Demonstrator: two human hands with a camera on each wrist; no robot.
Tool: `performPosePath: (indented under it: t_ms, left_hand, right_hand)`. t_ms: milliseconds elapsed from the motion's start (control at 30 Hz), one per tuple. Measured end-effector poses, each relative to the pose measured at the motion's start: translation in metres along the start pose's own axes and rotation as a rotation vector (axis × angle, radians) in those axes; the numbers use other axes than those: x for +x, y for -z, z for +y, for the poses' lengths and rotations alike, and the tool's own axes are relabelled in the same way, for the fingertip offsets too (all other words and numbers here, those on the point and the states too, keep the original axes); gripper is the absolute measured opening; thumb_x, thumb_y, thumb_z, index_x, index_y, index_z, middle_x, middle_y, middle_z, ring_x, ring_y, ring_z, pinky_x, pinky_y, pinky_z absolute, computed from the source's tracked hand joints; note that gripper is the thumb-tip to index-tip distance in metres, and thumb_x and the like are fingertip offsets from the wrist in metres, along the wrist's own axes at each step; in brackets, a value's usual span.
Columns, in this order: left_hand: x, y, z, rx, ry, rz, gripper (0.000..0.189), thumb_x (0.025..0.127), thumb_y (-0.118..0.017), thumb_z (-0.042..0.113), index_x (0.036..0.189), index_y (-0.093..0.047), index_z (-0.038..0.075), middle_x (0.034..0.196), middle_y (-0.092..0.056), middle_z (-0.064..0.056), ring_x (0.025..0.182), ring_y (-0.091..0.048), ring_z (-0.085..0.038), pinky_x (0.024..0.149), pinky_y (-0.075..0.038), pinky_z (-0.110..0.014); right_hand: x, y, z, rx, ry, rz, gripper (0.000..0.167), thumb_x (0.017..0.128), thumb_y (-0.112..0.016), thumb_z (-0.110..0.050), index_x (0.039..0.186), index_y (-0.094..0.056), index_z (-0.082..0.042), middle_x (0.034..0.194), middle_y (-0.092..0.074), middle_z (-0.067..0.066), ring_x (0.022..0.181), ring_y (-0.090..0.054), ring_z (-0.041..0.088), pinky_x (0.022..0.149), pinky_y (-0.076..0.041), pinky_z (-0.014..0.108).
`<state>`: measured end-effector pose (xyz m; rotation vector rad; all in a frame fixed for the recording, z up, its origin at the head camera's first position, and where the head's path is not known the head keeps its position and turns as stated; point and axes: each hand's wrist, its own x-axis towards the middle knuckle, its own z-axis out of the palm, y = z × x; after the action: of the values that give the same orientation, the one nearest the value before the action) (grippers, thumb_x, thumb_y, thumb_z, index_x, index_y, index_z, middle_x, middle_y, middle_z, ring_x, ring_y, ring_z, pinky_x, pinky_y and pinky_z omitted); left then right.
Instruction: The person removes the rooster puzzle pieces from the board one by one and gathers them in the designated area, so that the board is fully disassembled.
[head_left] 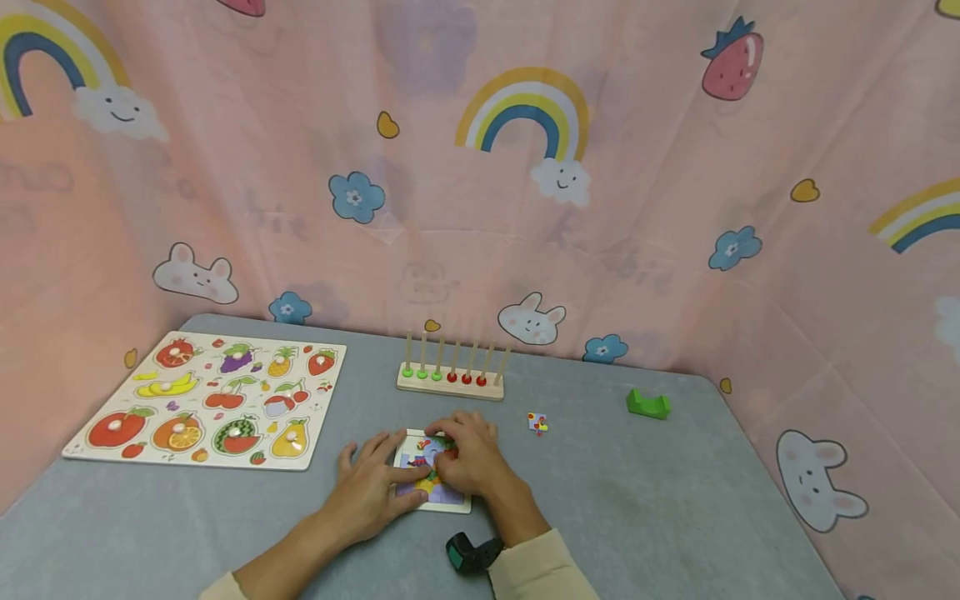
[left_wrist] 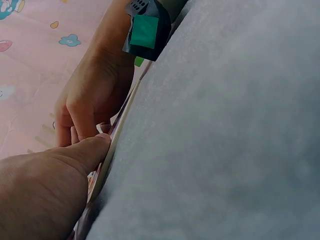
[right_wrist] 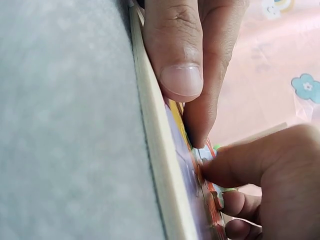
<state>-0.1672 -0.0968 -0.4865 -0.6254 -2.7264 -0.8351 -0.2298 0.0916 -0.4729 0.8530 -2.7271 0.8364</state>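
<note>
A small jigsaw puzzle (head_left: 450, 497) in a pale wooden frame lies flat on the grey table, its colourful picture partly covered by both hands. My left hand (head_left: 369, 492) comes in from the left with fairly straight fingers. Its thumb and index finger touch the lower part of the puzzle, and the other fingers spread by the left edge. Bent over the upper right is my right hand (head_left: 471, 454), thumb on the picture and curled fingers at the far edge. In the right wrist view, the right thumb (right_wrist: 215, 167) touches the pieces; its fingertips are close by.
One loose jigsaw piece (head_left: 537, 423) lies right of the puzzle. Behind stands a peg counting rack (head_left: 450, 385) with green and red beads. A fruit knob board (head_left: 202, 400) lies at left, a green block (head_left: 648, 404) at right. A patterned pink curtain (head_left: 637, 275) surrounds the table.
</note>
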Motion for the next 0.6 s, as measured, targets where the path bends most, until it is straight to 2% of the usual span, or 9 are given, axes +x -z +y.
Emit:
performPosePath:
  t_ms: [233,467,600]
  left_hand:
    - [0.0003,-0.0004,0.0000,0.006,-0.002,0.004,0.030,0.080,-0.078,0.037,0.108,-0.077,0.025,0.141,-0.047,-0.019,0.129,-0.036,-0.044,0.093,-0.012,-0.072]
    - [0.0000,-0.0002,0.0001,0.010,-0.004,0.005,0.031,0.079,-0.078,0.037,0.108,-0.077,0.025,0.140,-0.047,-0.019,0.129,-0.036,-0.044,0.093,-0.012,-0.072]
    - [0.0001,-0.0003,0.0001,0.015,0.000,0.000,0.031,0.080,-0.078,0.038,0.108,-0.077,0.026,0.140,-0.047,-0.019,0.129,-0.036,-0.043,0.093,-0.012,-0.072]
  right_hand:
    - [-0.0010,0.0006,0.0015,0.011,-0.014,-0.023,0.030,0.075,-0.069,-0.017,0.106,-0.071,-0.020,0.093,-0.056,-0.008,0.089,-0.046,0.014,0.075,-0.029,0.037]
    - [-0.0018,0.0040,0.0017,0.017,-0.001,-0.055,0.032,0.080,-0.069,-0.017,0.111,-0.072,-0.015,0.101,-0.058,-0.005,0.095,-0.047,0.015,0.079,-0.029,0.040]
    - [-0.0019,0.0082,0.0007,0.030,0.025,-0.040,0.028,0.084,-0.068,-0.015,0.112,-0.071,-0.012,0.101,-0.059,-0.004,0.095,-0.048,0.017,0.080,-0.030,0.042]
